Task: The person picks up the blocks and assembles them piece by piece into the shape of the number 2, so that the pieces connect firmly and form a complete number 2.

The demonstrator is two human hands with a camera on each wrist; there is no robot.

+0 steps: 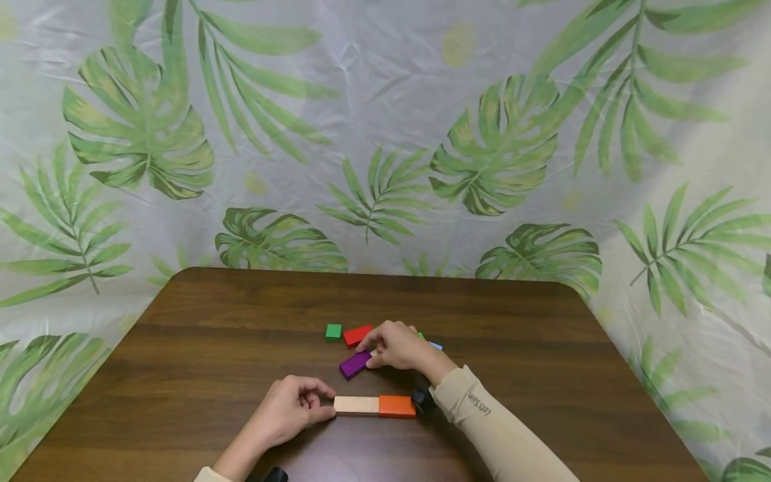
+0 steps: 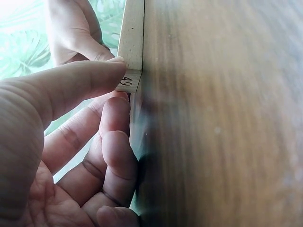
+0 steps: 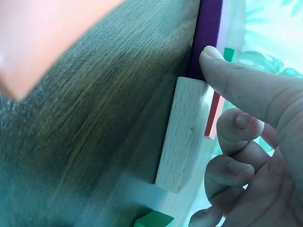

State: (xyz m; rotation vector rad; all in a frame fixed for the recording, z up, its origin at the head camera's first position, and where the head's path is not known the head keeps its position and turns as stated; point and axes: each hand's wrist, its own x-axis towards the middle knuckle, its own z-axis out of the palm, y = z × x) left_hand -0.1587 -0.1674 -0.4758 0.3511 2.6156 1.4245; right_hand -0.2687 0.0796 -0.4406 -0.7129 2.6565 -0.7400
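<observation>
A pale wooden block (image 1: 357,406) and an orange block (image 1: 397,406) lie end to end in a row on the table. My left hand (image 1: 286,412) holds the pale block's left end between thumb and forefinger; in the left wrist view, printed digits show on that end. Farther back, my right hand (image 1: 397,346) pinches a purple block (image 1: 354,365) by its right end, the thumb (image 3: 227,71) against its side. Beside the purple block a second pale wooden block (image 3: 180,135) lies under the right hand, mostly hidden in the head view.
A red block (image 1: 357,335) and a small green square block (image 1: 333,332) lie just behind the purple one. Light green (image 1: 421,336) and blue (image 1: 436,345) pieces peek out beyond the right hand. A leaf-patterned cloth (image 1: 385,134) hangs behind the brown table (image 1: 241,321).
</observation>
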